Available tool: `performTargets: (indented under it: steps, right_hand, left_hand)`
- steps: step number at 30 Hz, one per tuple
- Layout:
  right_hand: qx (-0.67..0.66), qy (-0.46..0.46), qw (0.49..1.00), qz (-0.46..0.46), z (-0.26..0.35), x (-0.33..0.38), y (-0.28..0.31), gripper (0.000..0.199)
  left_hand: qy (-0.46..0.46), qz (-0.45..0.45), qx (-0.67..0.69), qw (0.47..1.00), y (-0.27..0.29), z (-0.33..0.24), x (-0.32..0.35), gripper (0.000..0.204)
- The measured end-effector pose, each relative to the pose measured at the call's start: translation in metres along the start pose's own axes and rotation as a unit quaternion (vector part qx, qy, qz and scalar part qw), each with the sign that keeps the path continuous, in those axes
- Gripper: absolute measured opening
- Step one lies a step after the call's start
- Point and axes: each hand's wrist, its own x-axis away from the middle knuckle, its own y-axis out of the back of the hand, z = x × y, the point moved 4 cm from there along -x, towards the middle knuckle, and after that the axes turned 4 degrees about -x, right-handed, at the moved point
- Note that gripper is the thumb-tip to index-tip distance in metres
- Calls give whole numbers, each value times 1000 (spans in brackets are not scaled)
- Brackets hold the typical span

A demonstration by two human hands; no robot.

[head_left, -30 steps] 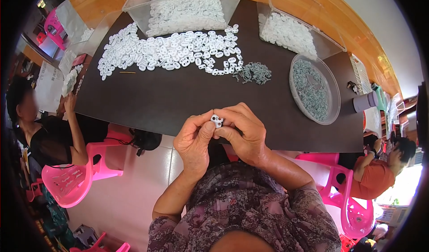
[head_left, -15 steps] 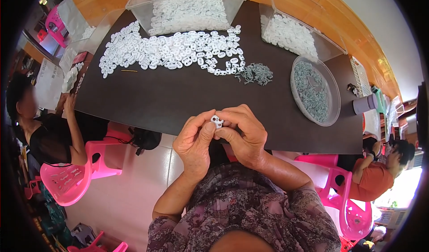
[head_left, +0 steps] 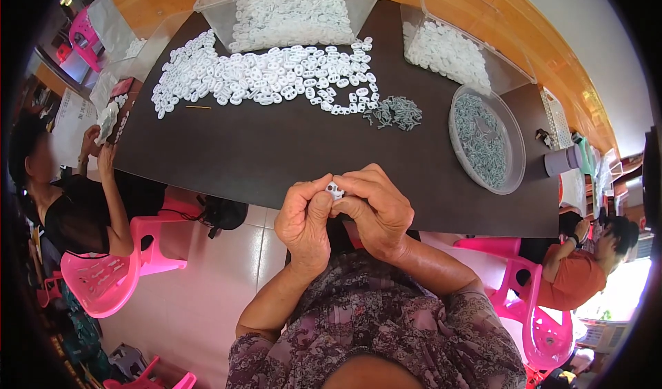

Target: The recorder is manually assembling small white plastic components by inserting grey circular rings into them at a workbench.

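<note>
A small white plastic piece with dark holes [head_left: 335, 190] is pinched between my two hands, just off the table's near edge. My left hand [head_left: 303, 225] is closed on its left side with thumb and fingertips. On its other side, my right hand [head_left: 376, 210] grips it with thumb and forefinger. Whether a screw sits in it is hidden by the fingers. Beyond my hands lies a wide spread of white oval two-holed pieces [head_left: 258, 77]. A small heap of grey screws [head_left: 398, 113] lies at the right end of that spread.
A clear bin [head_left: 289, 17] of white pieces stands at the back, another clear bin [head_left: 448, 55] to its right. A round tub [head_left: 514, 161] of grey screws and a grey-lidded jar [head_left: 564, 160] are at right. Co-workers sit left [head_left: 76, 210] and right [head_left: 576, 279] on pink chairs.
My hands have shifted slightly right and drawn closer together around the white piece, which is turned a little and more covered. The left co-worker's hands have moved.
</note>
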Motion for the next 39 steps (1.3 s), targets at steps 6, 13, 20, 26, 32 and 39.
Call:
performTargets:
  steps: [6, 13, 20, 26, 32, 39]
  right_hand:
    - [23, 25, 999, 20, 1, -1, -2, 29]
    - [-49, -59, 997, 32, -1, 5, -3, 33]
    - [-16, -21, 998, 55, -1, 2, 1, 33]
    - [-95, -104, 989, 43, -3, 9, -2, 28]
    - [-59, -63, 996, 13, -2, 4, -1, 24]
    - [-106, -103, 989, 25, -5, 8, -2, 19]
  left_hand:
    - [25, -4, 6, 1000, 1, 0, -2, 18]
    - [31, -5, -8, 999, 4, -3, -3, 19]
    - [58, 47, 36, 997, 5, -4, -2, 25]
    - [47, 60, 21, 997, 7, -7, -3, 26]
    - [43, 53, -7, 998, 8, -7, -3, 26]
    - [18, 52, 3, 998, 9, -5, -2, 24]
